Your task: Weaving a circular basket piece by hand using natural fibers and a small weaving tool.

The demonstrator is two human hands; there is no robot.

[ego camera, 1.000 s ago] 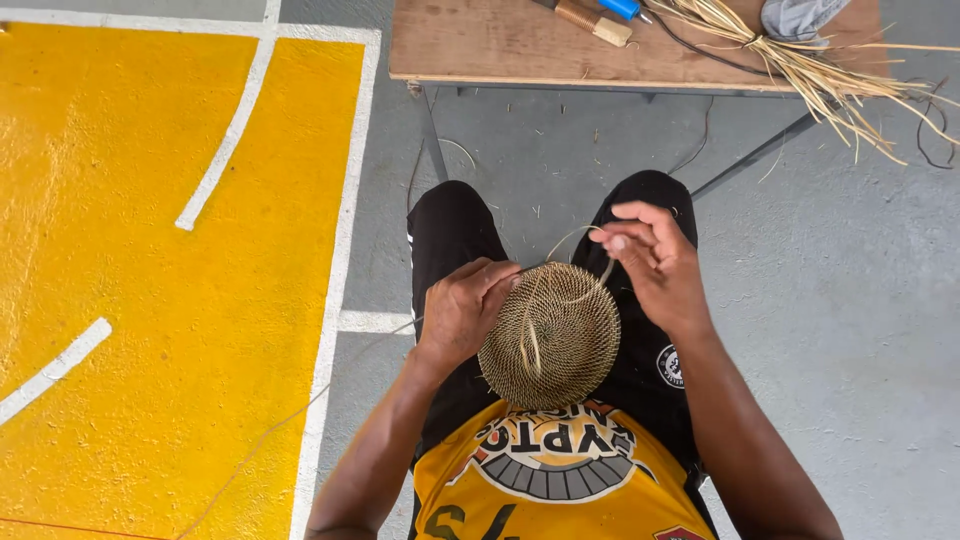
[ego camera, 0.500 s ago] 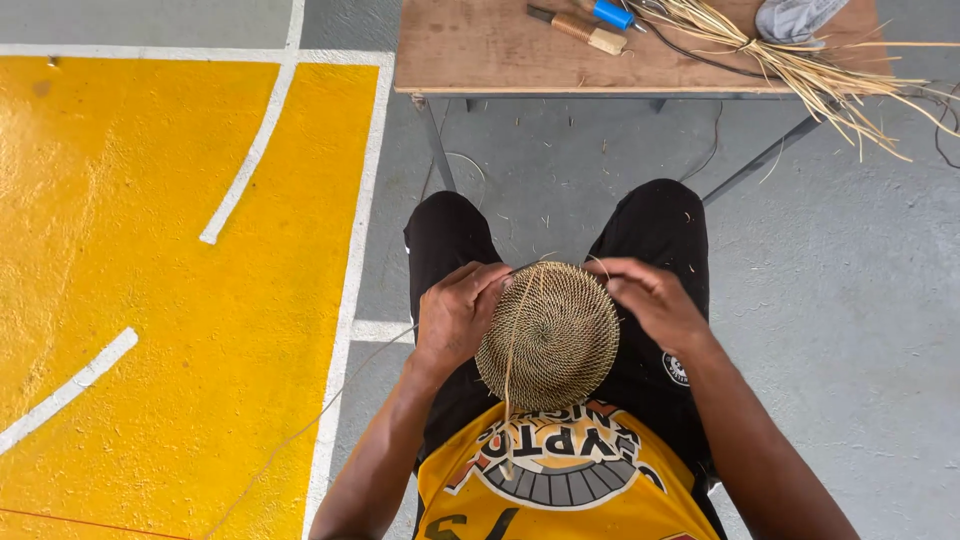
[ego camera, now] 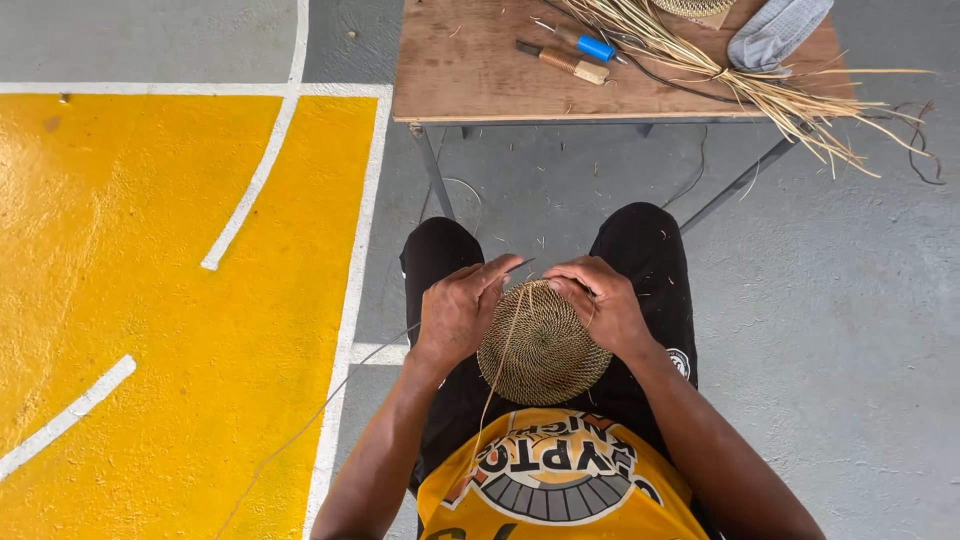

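Seated person holding a round woven mat on the lap.
Head view: left hand [ego camera: 458, 312] and right hand [ego camera: 603, 303] both grip the woven mat [ego camera: 543, 343] at its far edge; a table [ego camera: 470, 80] with straw [ego camera: 760, 90] stands beyond.

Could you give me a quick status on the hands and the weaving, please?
Left hand and right hand both grip the woven disc at its top edge. Loose strand trails across it. Nothing in the way.

1. Yellow short-sleeved T-shirt [ego camera: 560, 490] with a large round black-and-white printed emblem across the chest.
2. Black trousers [ego camera: 645, 250] covering both legs, with a small round white badge near the right hip.
3. Bare forearms, no watch or rings visible.
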